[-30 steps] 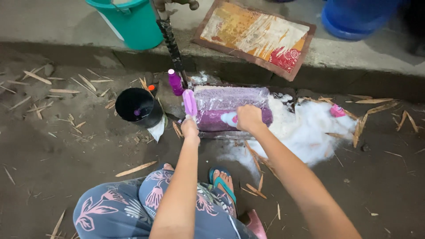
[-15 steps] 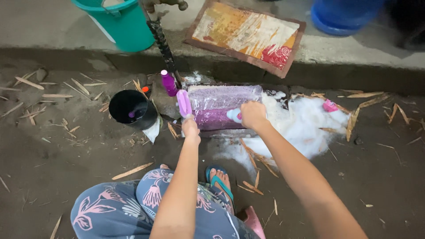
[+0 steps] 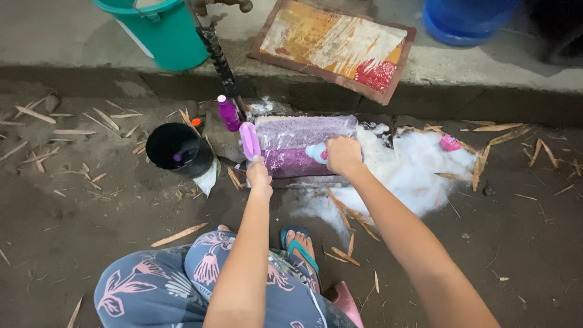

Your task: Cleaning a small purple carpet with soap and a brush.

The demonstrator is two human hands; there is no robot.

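left: black bucket [image 3: 178, 149], purple bottle [image 3: 228, 113] crowd | right: foam [image 3: 419, 170], seemingly passable

Both arms outstretched, left hand [image 3: 259, 175] and right hand [image 3: 343, 155] fisted.

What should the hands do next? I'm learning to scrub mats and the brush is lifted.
Probably bring the brush in the left hand down onto the purple mat: it is raised at the mat's left end, while the right hand presses a small white thing on the mat, foam beside it.

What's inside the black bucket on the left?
Inside the black bucket, a small purple object shows against the dark interior. Whether it holds water cannot be told; the bottom is too dark.
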